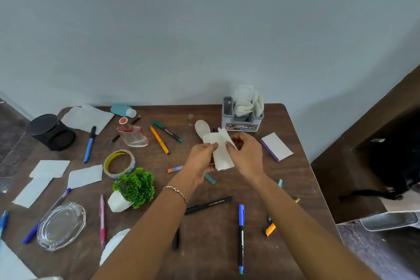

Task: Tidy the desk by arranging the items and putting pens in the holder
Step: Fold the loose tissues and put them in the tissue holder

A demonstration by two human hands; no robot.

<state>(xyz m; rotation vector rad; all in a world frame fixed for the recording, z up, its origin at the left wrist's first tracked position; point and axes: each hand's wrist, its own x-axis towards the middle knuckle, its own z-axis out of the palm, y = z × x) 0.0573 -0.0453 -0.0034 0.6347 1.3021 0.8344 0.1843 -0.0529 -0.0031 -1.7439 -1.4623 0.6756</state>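
Both hands hold one white paper napkin (223, 157) above the desk (295, 166): left hand (201, 161) pinches its left edge, right hand (246, 154) its top corner.

Both arms bare, coming in from the bottom edge & converging mid-frame. L forearm (147, 229) runs up from lower centre, angled to the right. R forearm (306, 223) enters from the lower right corner, angled to the left. L grip (201, 160) shows back of hand up, fingers curled, thumb & fingertips (213, 145) pinching the left side of a folded white tissue (223, 157). R grip (248, 154) sits just beside it, fingers bent, tips pinching the tissue's upper right flap. Grips are close together w/ the tissue between them, not touching each other. Both wrists approx straight. Thin chain bracelet (176, 191) on L wrist.
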